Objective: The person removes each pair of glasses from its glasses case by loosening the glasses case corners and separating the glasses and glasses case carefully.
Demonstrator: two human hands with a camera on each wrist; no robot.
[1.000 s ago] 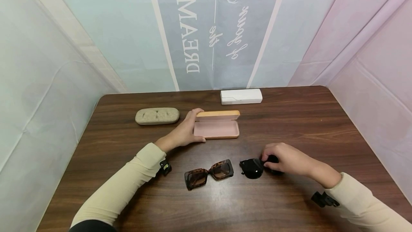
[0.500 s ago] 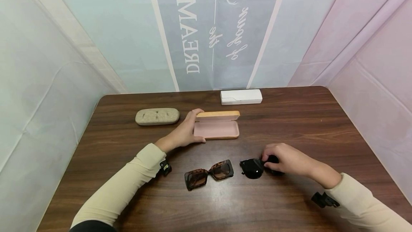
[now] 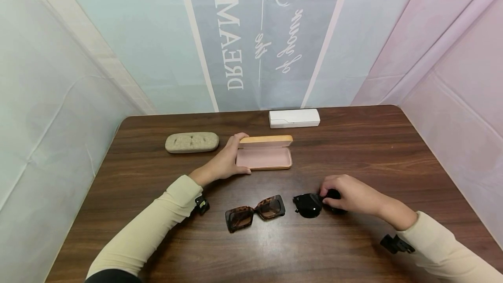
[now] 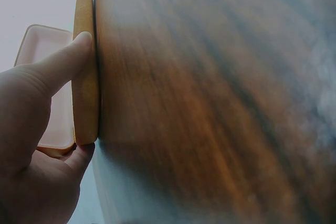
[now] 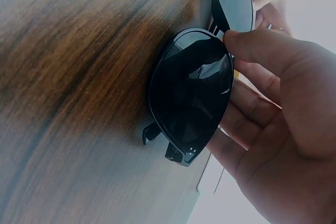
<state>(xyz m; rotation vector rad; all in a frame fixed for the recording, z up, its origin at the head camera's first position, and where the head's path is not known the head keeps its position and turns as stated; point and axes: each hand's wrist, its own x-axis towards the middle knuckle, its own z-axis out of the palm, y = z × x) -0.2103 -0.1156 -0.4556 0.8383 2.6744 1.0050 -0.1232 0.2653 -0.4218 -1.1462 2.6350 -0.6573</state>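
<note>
An eyeglass case (image 3: 264,158) with a pale pink lining and a tan-orange shell stands with its lid raised near the table's middle. My left hand (image 3: 225,159) grips its left end; in the left wrist view the thumb (image 4: 79,48) lies on the shell's side and a finger bends round the end. To the right, my right hand (image 3: 349,194) pinches a pair of black sunglasses (image 5: 191,93) near the bridge, the thumb against the frame. Between the hands and nearer me lie tortoiseshell sunglasses (image 3: 255,213), with no hand on them.
A beige fabric glasses case (image 3: 191,142), shut, lies left of the left hand. At the back edge is a white glasses case (image 3: 294,118), also shut. The brown wooden table (image 3: 353,143) meets a printed cloth (image 3: 157,56) behind and at the sides.
</note>
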